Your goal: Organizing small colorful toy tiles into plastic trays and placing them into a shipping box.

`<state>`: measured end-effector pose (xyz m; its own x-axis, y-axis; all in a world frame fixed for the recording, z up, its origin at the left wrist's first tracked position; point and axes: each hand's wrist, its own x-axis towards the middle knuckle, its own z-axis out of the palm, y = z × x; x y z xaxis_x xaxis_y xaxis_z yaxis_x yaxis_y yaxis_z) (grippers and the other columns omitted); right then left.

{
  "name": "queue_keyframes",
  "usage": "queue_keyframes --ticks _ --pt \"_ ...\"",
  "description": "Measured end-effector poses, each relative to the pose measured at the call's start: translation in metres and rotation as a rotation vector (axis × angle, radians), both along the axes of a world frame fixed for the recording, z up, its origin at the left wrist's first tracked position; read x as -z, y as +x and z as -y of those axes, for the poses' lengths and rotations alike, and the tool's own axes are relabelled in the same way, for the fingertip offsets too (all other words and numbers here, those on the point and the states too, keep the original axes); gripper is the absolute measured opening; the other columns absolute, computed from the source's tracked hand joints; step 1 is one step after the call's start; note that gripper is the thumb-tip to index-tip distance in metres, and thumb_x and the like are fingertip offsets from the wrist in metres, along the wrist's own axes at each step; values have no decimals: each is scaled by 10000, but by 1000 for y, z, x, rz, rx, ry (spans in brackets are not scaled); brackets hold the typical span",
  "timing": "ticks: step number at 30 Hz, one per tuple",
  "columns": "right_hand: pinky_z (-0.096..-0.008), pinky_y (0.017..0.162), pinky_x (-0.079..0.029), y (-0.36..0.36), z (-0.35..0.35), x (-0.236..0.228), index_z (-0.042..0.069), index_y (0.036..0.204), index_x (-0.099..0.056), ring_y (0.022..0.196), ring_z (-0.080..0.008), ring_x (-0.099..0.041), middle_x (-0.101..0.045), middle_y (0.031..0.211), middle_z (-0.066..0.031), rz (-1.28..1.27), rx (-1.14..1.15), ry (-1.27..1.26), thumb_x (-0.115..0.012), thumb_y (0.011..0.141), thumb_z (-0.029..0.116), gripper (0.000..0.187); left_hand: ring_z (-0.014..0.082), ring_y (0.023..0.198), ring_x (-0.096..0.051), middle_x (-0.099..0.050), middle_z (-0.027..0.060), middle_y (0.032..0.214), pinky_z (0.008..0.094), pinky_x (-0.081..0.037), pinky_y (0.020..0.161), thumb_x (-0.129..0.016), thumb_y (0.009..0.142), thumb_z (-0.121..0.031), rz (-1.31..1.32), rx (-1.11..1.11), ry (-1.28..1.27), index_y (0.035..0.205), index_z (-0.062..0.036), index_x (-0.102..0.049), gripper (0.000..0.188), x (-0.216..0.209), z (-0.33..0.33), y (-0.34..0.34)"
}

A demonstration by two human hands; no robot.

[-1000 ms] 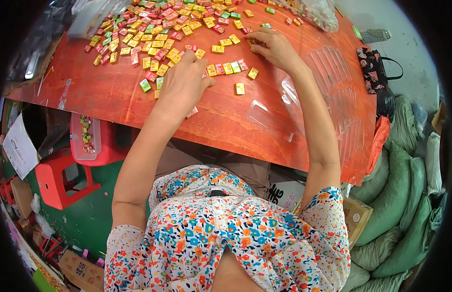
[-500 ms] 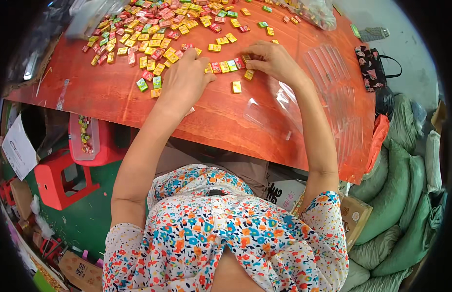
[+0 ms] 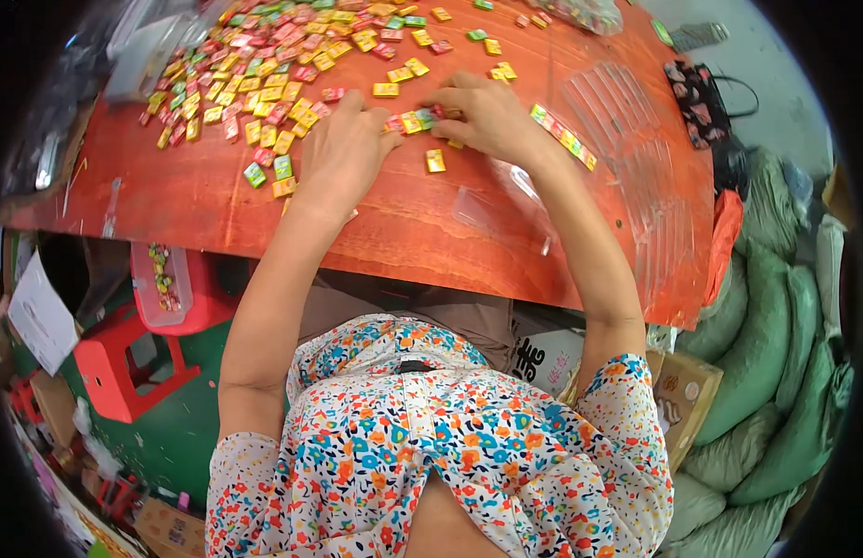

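A short row of small candy-sized boxes [image 3: 410, 122] in red, yellow and green lies on the red table, between my two hands. At its left end my left hand [image 3: 343, 149] is closed, thumb and fingertips against the end box. Around the right end, my right hand [image 3: 483, 113] is closed too, its fingers partly hiding the boxes there. One loose yellow box [image 3: 435, 161] lies just nearer than the row. Beside my right forearm rests another straight row of boxes [image 3: 564, 137]. A big pile of loose boxes [image 3: 273, 60] spreads beyond my left hand.
Clear plastic trays [image 3: 627, 121] lie along the table's right side, with a clear plastic piece [image 3: 476, 209] nearer the front edge. A bag of boxes [image 3: 585, 11] sits at the far edge. Red stools [image 3: 134, 372] stand lower left; green sacks [image 3: 752, 335] lean at the right.
The view has shifted slightly, so the table's things sit further left. My right hand has moved left with the row's end, and the second row beside my right forearm now shows.
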<state>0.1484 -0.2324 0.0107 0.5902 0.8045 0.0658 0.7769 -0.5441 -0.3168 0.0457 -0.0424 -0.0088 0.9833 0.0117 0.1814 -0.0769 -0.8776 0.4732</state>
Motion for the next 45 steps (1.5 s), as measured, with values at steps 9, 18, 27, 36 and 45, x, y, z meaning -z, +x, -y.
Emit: queue_keyframes --ticks 9,18,27,36,45 --pt "-396 703 -501 -16 40 -25 56 1054 -691 811 -306 -634 -640 929 -118 151 64 121 -708 793 217 307 320 811 -640 -609 108 908 441 -502 695 -739 794 -241 90 152 -153 989 -81 -717 253 -22 18 14" --pt "-365 672 -488 -70 133 -28 65 1054 -702 744 -256 -612 -625 875 -92 90 558 117 -733 785 204 304 331 837 -645 -602 127 924 447 -527 725 -635 839 -263 148 607 -60 904 -67 -707 219 -19 105 67" --pt "-370 686 -499 -66 152 9 56 1050 -699 753 -264 -618 -633 908 -105 135 683 172 -742 782 206 310 300 877 -635 -608 96 965 437 -505 742 -673 844 -275 60 715 57 1051 -106 -697 268 -8 128 94" --pt "-351 722 -531 -77 160 10 28 1069 -674 878 -282 -650 -650 1041 -120 144 680 250 -740 807 183 311 307 975 -633 -627 101 1120 433 -519 820 -671 839 -289 287 686 -72 1142 -106 -649 355 14 112 85" --pt "-477 1148 -229 -79 150 28 57 1445 -375 1381 -331 -345 -382 1489 -162 194 489 10 -488 977 397 589 330 1372 -356 -425 203 1439 407 -285 1141 -498 860 -640 334 875 251 1369 61 -405 871 21 114 75"
